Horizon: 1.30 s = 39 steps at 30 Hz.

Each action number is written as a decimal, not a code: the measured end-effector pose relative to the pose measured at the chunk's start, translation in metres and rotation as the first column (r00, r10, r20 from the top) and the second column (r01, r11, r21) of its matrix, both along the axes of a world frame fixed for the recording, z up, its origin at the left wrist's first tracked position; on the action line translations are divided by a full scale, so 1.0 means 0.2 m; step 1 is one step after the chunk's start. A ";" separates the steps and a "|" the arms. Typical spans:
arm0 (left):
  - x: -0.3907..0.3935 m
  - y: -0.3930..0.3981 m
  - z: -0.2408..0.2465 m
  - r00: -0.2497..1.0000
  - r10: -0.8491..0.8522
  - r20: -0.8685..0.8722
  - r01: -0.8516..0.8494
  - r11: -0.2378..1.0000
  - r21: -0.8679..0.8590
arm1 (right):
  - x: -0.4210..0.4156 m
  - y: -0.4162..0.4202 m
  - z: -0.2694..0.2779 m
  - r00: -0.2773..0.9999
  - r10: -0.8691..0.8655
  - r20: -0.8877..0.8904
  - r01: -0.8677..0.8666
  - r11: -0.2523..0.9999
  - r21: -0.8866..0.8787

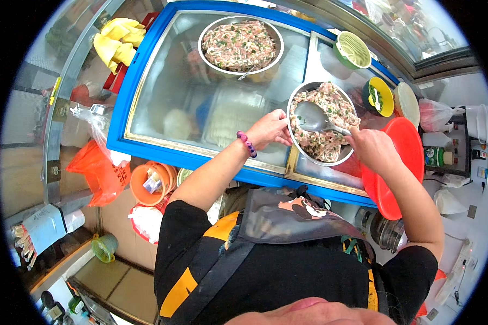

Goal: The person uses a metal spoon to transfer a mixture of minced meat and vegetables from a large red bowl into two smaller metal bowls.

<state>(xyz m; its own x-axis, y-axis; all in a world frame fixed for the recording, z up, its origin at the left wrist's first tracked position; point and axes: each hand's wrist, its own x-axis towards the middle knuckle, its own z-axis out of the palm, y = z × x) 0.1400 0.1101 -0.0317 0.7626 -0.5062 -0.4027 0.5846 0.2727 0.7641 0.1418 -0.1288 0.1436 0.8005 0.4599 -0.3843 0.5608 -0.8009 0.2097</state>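
A round metal bowl [291,140] of minced meat mixed with chopped greens [331,101] sits tilted on the right part of a glass-topped freezer. My left hand [270,129] grips its left rim; a beaded bracelet is on that wrist. In my right hand [373,147] is the handle of a large metal spoon [311,116]. The spoon's bowl rests on the meat, with a few green bits on it. Farther back on the glass stands a second metal bowl [200,53], heaped with a similar mixture, with a metal utensil handle [248,73] at its near rim.
The freezer has a blue frame [118,122]. On its right are a green plastic basket [354,48], a yellow bowl [386,97] of chopped greens and a large red plastic basin [406,154]. An orange bucket [140,189] and an orange bag [99,172] are at the left.
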 end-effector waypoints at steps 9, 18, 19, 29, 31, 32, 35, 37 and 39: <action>0.00 0.04 0.01 0.999 0.027 0.023 -0.028 0.999 0.037 | 0.10 0.02 0.35 0.994 -0.106 -0.009 0.105 0.994 -0.040; 0.10 0.03 -0.01 0.995 -0.027 0.094 0.015 0.992 0.123 | 0.35 -0.31 0.06 0.874 -0.355 -0.333 0.458 0.830 0.317; 0.09 0.04 -0.01 0.995 -0.040 0.088 0.029 0.992 0.122 | 0.36 -0.29 0.05 0.838 -0.376 -0.396 0.506 0.807 0.303; 0.09 0.01 -0.02 0.999 -0.001 0.054 -0.004 0.996 0.094 | 0.39 -0.22 -0.10 0.955 0.190 -0.229 -0.149 0.972 0.181; 0.09 0.01 -0.01 0.998 -0.008 0.062 0.001 0.994 0.113 | 0.34 -0.15 -0.06 0.959 0.017 -0.281 0.046 0.975 0.217; 0.08 0.00 0.00 0.997 -0.016 0.069 0.008 0.993 0.121 | 0.31 -0.17 -0.08 0.951 -0.119 -0.286 0.184 0.960 0.211; 0.00 -0.02 0.01 0.999 0.004 0.033 -0.008 0.994 0.113 | 0.09 -0.15 0.07 0.949 -0.213 -0.232 0.253 0.954 0.158; -0.07 -0.04 -0.01 0.999 0.048 -0.017 -0.046 0.995 0.088 | -0.09 -0.16 0.17 0.950 -0.282 -0.133 0.303 0.935 0.186; -0.14 -0.08 -0.01 0.997 0.069 -0.029 -0.066 0.995 0.072 | -0.24 -0.24 0.13 0.921 -0.373 -0.110 0.388 0.904 0.180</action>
<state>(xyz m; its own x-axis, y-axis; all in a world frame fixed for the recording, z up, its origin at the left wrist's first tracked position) 0.1129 0.0942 -0.0332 0.7804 -0.4231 -0.4604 0.5909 0.2579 0.7644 0.0948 -0.1759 0.1704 0.9032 0.1972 -0.3813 0.2129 -0.9771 -0.0011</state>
